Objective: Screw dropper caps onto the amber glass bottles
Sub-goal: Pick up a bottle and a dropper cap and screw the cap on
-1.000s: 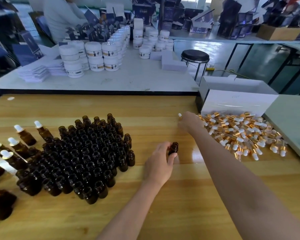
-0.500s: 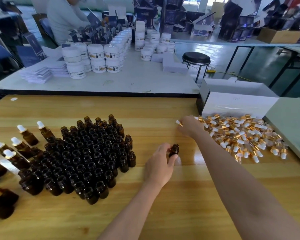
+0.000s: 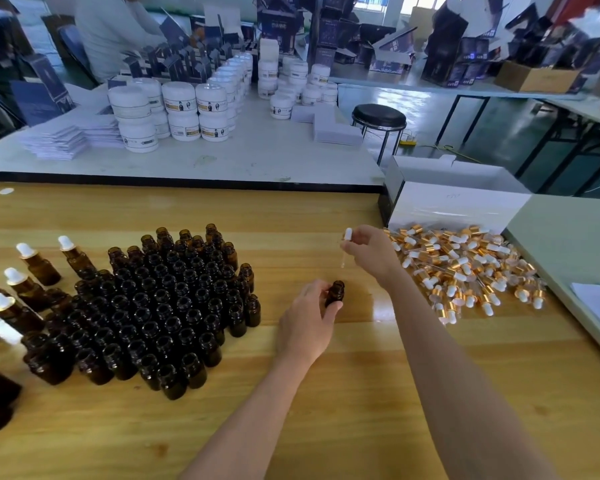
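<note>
My left hand (image 3: pixel 305 323) holds one open amber bottle (image 3: pixel 335 293) upright on the wooden table (image 3: pixel 326 410). Above and slightly right of it, my right hand (image 3: pixel 371 252) pinches a dropper cap (image 3: pixel 346 241), white bulb up and glass pipette pointing down, a short gap above the bottle's mouth. A dense cluster of open amber bottles (image 3: pixel 160 306) stands to the left. Several capped bottles (image 3: pixel 37 265) stand at the far left. A pile of gold-and-white dropper caps (image 3: pixel 465 268) lies to the right.
A white cardboard box (image 3: pixel 451 199) sits behind the cap pile. A grey-green table edge (image 3: pixel 568 258) borders the right side. Behind, a white table (image 3: pixel 222 161) carries white jars (image 3: pixel 174 109) and cartons; a person works there. A black stool (image 3: pixel 378 119) stands beyond.
My right hand lifted a dropper cap out of the pile and carried it left, turning it upright over the bottle. My left hand kept hold of the bottle in place.
</note>
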